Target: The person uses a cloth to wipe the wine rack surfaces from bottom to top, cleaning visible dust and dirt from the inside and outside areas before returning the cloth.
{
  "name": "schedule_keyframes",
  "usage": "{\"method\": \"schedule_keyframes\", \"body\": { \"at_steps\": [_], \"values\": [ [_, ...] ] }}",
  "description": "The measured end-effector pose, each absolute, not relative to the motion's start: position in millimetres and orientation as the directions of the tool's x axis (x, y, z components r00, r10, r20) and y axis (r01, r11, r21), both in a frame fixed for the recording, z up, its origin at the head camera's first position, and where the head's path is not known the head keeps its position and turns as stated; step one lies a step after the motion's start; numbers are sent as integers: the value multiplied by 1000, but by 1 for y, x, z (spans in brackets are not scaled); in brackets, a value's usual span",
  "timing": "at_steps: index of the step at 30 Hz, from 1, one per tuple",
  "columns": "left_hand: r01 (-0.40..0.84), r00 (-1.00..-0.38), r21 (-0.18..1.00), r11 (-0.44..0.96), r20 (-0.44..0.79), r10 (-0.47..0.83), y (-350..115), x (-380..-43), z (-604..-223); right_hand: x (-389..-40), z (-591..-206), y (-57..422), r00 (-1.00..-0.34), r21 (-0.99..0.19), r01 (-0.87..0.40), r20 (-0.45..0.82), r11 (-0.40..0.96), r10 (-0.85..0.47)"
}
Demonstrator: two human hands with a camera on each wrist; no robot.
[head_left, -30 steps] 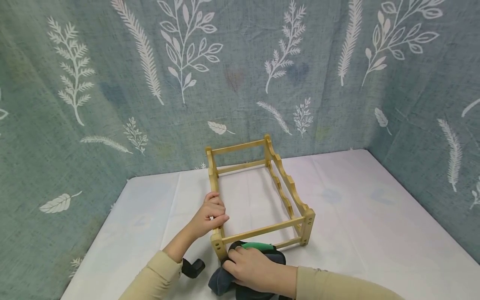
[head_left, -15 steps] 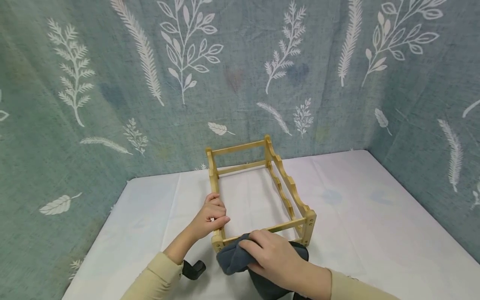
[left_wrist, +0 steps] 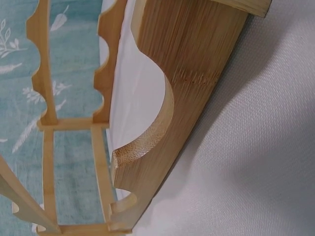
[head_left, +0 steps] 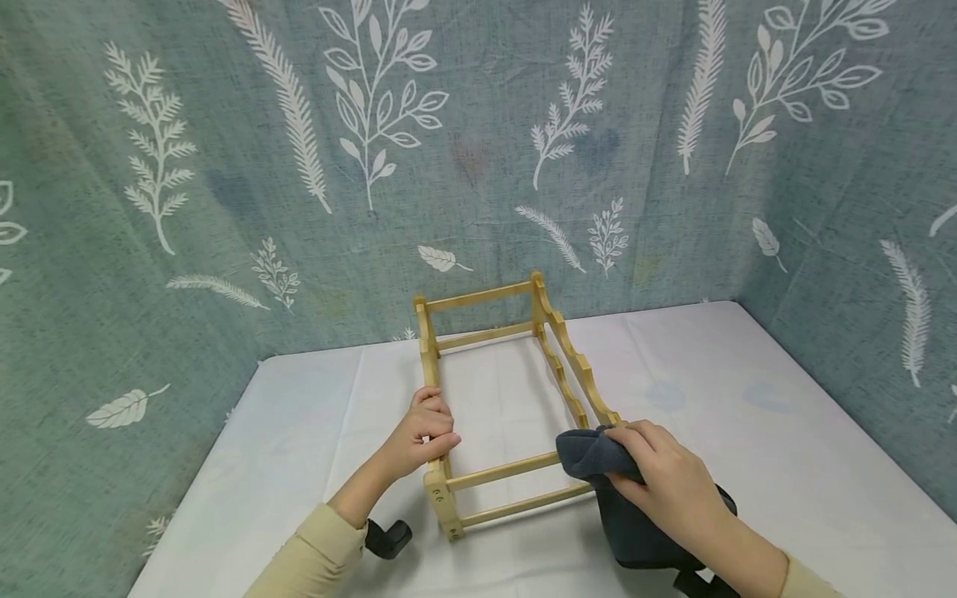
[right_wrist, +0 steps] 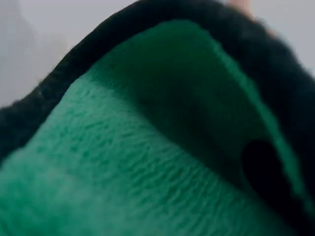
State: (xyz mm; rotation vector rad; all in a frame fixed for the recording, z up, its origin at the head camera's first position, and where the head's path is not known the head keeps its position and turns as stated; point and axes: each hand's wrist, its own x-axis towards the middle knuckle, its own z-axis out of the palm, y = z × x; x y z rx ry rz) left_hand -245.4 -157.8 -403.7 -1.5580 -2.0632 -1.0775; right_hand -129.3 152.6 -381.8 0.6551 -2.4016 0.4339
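Observation:
A light wooden rack [head_left: 501, 474] with scalloped side rails stands on the white-covered table. My left hand [head_left: 421, 434] grips its left side rail, the thumb lying over the inner edge. In the left wrist view the scalloped wooden rail [left_wrist: 172, 93] fills the middle, and no fingers show. My right hand [head_left: 669, 482] holds a bunched dark grey cloth [head_left: 591, 456] at the rack's near right corner, which the cloth and hand partly cover. Part of the cloth hangs below the hand. Close up in the right wrist view, the green side of the cloth [right_wrist: 93, 157] shows a black border.
A black device [head_left: 387, 539] sits by the left wrist, and another dark piece [head_left: 703, 584] shows by the right wrist. Grey-green curtains [head_left: 478, 149] with white leaf prints enclose the back and sides of the white table [head_left: 748, 415].
My right hand has moved the cloth rightward from the rack's near left corner, along the front bars, to the near right corner. My left hand keeps its grip on the left rail.

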Motion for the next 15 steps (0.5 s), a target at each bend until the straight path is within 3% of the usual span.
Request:
{"method": "schedule_keyframes", "body": {
  "at_steps": [3,7,10,13,15],
  "values": [
    [919,-354,378,116,657,666,-158,-245,-404,-128,-380,158,-718,-162,-540,601,826,-352],
    [923,-344,371,107,666,661,-158,-245,-405,-128,-353,160,-738,-283,-582,576,762,-351],
    [928,-328,361,90,677,659,-158,-246,-406,-135,-317,159,-691,-338,-646,639,684,-337],
    [930,-324,357,88,683,654,-158,-246,-405,-154,-282,150,-603,-302,-714,723,631,-336],
    [929,-328,358,92,683,653,-157,-246,-405,-175,-265,138,-588,-298,-730,733,615,-342]
  ]
}}
